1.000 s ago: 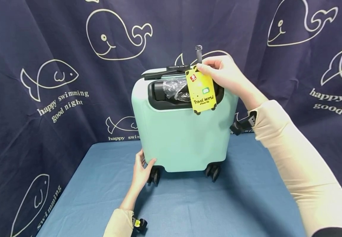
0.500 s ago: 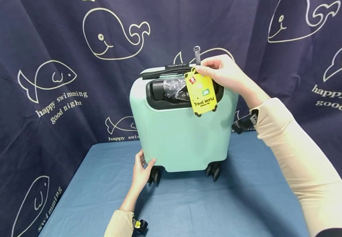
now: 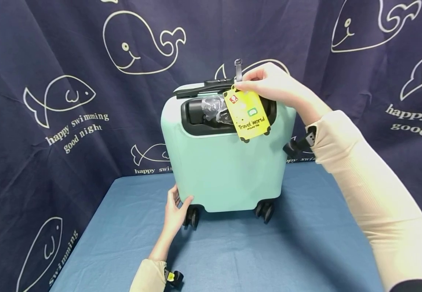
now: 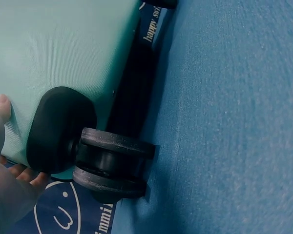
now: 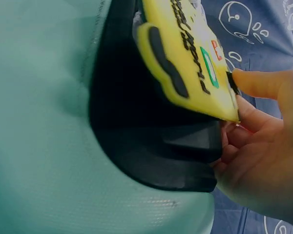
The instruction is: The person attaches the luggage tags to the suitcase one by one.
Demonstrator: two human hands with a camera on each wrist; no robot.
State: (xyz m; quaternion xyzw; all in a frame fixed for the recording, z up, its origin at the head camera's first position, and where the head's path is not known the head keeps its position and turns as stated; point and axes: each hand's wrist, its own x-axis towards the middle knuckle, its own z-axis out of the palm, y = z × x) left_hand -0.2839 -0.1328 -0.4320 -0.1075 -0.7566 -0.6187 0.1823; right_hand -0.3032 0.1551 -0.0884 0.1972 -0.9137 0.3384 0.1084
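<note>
A mint-green suitcase (image 3: 225, 174) stands upright on its black wheels. Around its lower left corner my left hand (image 3: 174, 213) holds on, thumb on the front face and fingers behind; the left wrist view shows this hand (image 4: 10, 180) beside a black caster wheel (image 4: 112, 163). At the top, my right hand (image 3: 276, 87) pinches the dark strap (image 3: 238, 71) of a yellow "Travel World" luggage tag (image 3: 249, 117) between thumb and fingers. The strap's end sticks up above the hand. The tag hangs before the suitcase's black recess, beside the black top handle (image 3: 196, 91).
Crumpled clear plastic (image 3: 212, 106) covers part of the recess. Blue cloth (image 3: 233, 255) covers the table under the suitcase. Close behind hangs a navy curtain (image 3: 68, 36) with whale and fish drawings.
My right hand has shifted slightly left with the strap and luggage tag, and the strap's upper end sits lower. The left hand and suitcase stay nearly still.
</note>
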